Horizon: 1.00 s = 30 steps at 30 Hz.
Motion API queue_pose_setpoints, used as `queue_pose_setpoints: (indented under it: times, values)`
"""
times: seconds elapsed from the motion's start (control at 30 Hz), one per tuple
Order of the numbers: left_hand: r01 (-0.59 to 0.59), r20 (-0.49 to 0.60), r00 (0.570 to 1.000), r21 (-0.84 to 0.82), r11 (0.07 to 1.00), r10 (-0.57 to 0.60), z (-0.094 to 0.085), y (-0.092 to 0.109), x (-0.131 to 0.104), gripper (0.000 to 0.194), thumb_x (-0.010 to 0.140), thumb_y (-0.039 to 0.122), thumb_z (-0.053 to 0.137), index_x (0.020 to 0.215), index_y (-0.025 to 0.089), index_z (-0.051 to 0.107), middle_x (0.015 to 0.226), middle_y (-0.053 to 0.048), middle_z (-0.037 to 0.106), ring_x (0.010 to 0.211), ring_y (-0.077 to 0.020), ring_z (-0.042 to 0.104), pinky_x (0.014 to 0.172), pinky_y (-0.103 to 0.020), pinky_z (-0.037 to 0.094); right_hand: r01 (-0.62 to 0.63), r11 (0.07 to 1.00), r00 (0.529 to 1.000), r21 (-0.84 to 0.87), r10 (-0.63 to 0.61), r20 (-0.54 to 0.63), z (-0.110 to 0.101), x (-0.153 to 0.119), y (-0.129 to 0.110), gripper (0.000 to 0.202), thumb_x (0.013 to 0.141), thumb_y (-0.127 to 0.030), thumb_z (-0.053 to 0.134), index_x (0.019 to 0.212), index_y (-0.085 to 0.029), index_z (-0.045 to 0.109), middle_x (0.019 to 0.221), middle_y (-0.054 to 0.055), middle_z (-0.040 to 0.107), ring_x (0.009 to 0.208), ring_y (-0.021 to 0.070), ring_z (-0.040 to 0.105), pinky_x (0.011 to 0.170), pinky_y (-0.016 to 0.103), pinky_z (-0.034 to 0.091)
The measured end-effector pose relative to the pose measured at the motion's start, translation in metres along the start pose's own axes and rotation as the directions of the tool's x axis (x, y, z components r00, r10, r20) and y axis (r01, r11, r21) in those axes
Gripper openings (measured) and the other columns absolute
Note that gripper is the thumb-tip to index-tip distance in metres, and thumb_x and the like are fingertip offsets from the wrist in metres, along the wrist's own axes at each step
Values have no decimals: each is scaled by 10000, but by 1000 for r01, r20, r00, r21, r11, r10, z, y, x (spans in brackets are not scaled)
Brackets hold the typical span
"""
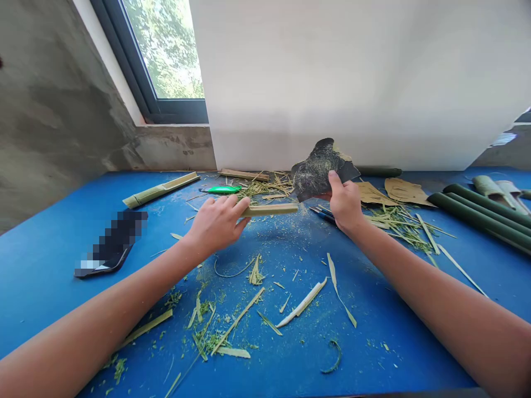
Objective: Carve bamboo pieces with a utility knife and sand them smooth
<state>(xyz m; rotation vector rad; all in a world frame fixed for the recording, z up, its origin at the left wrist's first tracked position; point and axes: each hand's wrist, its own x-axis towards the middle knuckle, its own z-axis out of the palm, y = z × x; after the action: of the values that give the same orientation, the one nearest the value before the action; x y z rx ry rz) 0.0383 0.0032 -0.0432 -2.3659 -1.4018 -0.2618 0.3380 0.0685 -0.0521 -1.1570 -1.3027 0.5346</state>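
1 bamboo strip [276, 209], pale, straight, held above blue tbl [394, 359] | L hand [219, 221]: fingers curled round strip's L end | R hand [347, 203]: thumb-to-fingers pinch on sandpaper [317, 170], blk, dusty, ragged-edged, nr strip's R end | shavings [402, 224]: thin, fibrous, grn-yel, on tbl
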Motion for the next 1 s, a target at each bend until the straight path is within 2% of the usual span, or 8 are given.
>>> queue_pose_setpoints:
  times: [0.07,0.13,0.23,0.4,0.67,0.8,0.87,1.0]
  values:
    - [-76,31,996,-40,996,78,6,5,-2,417,1038,438,408,1321,171,558,1163,-148,659,1038,-312,616,820,-399,442,136,962,988,-235,-150,-42,-2,-4,-2,540,921,-708,494,615,-266,437,554,17,489,641,228,543,659,370,471]
    - [-145,77,985,-103,984,153,12,7,-3,417,1045,441,390,1312,172,564,1168,-141,654,1050,-298,613,851,-397,445,231,902,970,-364,-241,16,-2,-11,-7,543,941,-709,450,627,-267,420,552,1,442,581,200,464,631,354,419]
    - [-207,99,969,-186,961,228,17,2,-2,412,1044,463,379,1276,197,591,1144,-116,658,1030,-272,618,858,-379,452,308,856,951,-415,-284,120,0,-20,-12,528,982,-692,381,678,-264,431,568,-6,436,563,187,427,606,334,376]
    - [-174,154,965,-227,958,212,19,-13,1,379,1000,497,463,1163,199,632,1070,-92,685,960,-258,637,818,-363,457,419,784,908,-458,-356,221,-2,-18,-5,482,1040,-601,322,758,-255,503,663,28,538,616,205,489,643,336,384]
    - [-195,-117,973,63,979,201,4,-15,2,310,1044,246,391,1238,258,632,1179,-129,662,1089,-298,589,926,-452,413,479,717,878,-507,-376,298,-4,-11,8,380,1037,-476,356,808,-241,546,765,88,643,717,254,584,681,347,404]
    - [-107,-74,993,-232,967,92,-8,-25,6,222,934,350,650,1135,264,691,1133,-89,678,1025,-278,611,869,-402,456,530,682,845,-505,-373,382,-1,-12,12,356,1033,-432,361,858,-224,589,824,110,683,736,264,604,703,358,427]
    - [7,-30,999,-498,867,-26,-17,-33,9,333,843,423,755,1123,255,693,1078,-65,682,912,-232,625,776,-341,479,553,667,827,-499,-365,427,2,-13,15,359,1033,-422,364,897,-211,622,871,130,706,780,280,627,736,372,448]
    - [215,57,940,-866,452,-338,-38,-48,20,480,756,454,819,1141,219,653,934,-31,660,737,-154,599,628,-267,475,586,657,799,-473,-372,472,7,-16,20,384,1037,-404,373,984,-183,682,964,163,743,881,305,672,811,403,492]
